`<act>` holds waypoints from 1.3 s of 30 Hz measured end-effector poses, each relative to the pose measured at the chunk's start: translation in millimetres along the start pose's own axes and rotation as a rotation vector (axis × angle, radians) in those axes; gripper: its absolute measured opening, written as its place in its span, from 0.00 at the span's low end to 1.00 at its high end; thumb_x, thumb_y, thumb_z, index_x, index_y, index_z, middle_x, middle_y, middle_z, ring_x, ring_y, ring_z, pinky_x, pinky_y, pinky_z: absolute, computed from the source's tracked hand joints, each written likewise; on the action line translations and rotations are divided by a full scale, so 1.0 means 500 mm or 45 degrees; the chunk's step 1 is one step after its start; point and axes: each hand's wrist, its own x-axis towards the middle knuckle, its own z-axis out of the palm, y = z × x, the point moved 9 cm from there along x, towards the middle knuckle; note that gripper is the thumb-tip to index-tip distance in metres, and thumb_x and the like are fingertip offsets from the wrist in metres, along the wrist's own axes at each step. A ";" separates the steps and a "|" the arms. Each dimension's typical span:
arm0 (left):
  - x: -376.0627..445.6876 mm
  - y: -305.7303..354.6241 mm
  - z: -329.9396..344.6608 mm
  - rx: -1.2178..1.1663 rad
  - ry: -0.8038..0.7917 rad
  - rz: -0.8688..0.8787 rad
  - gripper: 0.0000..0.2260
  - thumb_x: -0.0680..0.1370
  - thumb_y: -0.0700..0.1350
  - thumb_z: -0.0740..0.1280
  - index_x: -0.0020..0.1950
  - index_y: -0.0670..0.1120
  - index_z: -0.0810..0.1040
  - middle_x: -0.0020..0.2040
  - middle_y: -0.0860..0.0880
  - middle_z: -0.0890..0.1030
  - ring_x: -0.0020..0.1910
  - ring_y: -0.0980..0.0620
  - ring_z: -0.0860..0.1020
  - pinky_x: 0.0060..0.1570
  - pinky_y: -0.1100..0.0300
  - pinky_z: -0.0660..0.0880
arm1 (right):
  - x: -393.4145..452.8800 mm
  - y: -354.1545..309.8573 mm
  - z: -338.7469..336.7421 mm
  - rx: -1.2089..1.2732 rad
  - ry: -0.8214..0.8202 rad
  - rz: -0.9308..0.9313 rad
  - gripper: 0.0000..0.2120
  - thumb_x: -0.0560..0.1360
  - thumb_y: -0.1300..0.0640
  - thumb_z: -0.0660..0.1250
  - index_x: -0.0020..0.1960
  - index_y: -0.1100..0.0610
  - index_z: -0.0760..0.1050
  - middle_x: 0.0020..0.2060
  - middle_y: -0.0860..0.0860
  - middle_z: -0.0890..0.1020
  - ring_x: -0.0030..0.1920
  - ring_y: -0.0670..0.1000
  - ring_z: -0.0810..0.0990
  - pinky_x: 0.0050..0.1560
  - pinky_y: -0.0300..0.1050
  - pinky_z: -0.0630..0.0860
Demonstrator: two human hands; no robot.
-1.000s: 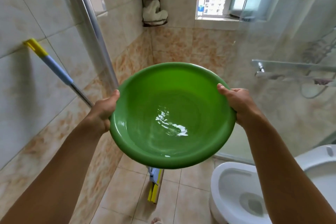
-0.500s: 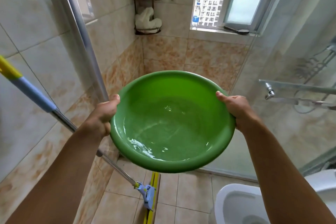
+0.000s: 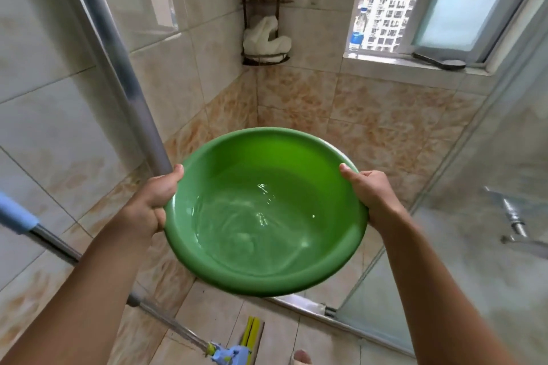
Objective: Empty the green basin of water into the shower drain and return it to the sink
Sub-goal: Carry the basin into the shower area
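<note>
A round green basin (image 3: pixel 267 154) with rippling water in its bottom is held level in front of me, over the shower threshold. My left hand (image 3: pixel 151 201) grips its left rim, thumb on top. My right hand (image 3: pixel 370 190) grips the right rim the same way. The shower's tiled corner lies straight ahead beyond the basin. The shower floor and drain are hidden behind the basin.
A mop (image 3: pixel 166 323) with a blue-grey handle leans across the left wall, its head on the floor below. The glass shower door (image 3: pixel 474 216) stands at the right, its metal frame post (image 3: pixel 127 74) at the left. A corner rack (image 3: pixel 265 38) holds a white cloth. A bottle (image 3: pixel 357 32) stands on the window sill.
I have stepped forward toward the shower with the basin in both hands. The toilet has dropped out of view, the mop has slid lower left, and the water keeps sloshing.
</note>
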 end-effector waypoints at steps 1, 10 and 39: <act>0.014 0.009 0.010 0.006 0.010 -0.002 0.23 0.79 0.59 0.63 0.63 0.41 0.78 0.53 0.38 0.84 0.47 0.40 0.85 0.43 0.45 0.81 | 0.024 -0.001 -0.002 0.022 0.002 0.003 0.18 0.76 0.52 0.70 0.45 0.69 0.79 0.34 0.61 0.84 0.27 0.53 0.83 0.28 0.46 0.81; 0.117 0.098 0.146 0.073 0.034 -0.021 0.24 0.79 0.60 0.62 0.64 0.42 0.77 0.58 0.38 0.82 0.51 0.41 0.83 0.46 0.46 0.81 | 0.209 -0.048 -0.033 0.146 0.010 0.026 0.14 0.76 0.53 0.69 0.40 0.64 0.78 0.33 0.58 0.82 0.30 0.54 0.81 0.27 0.42 0.80; 0.695 0.429 0.462 0.160 -0.241 0.045 0.19 0.80 0.57 0.62 0.59 0.44 0.80 0.51 0.40 0.86 0.50 0.40 0.84 0.53 0.39 0.79 | 0.745 -0.133 0.045 0.146 0.287 0.109 0.18 0.75 0.49 0.71 0.43 0.66 0.82 0.40 0.63 0.85 0.41 0.62 0.85 0.45 0.60 0.83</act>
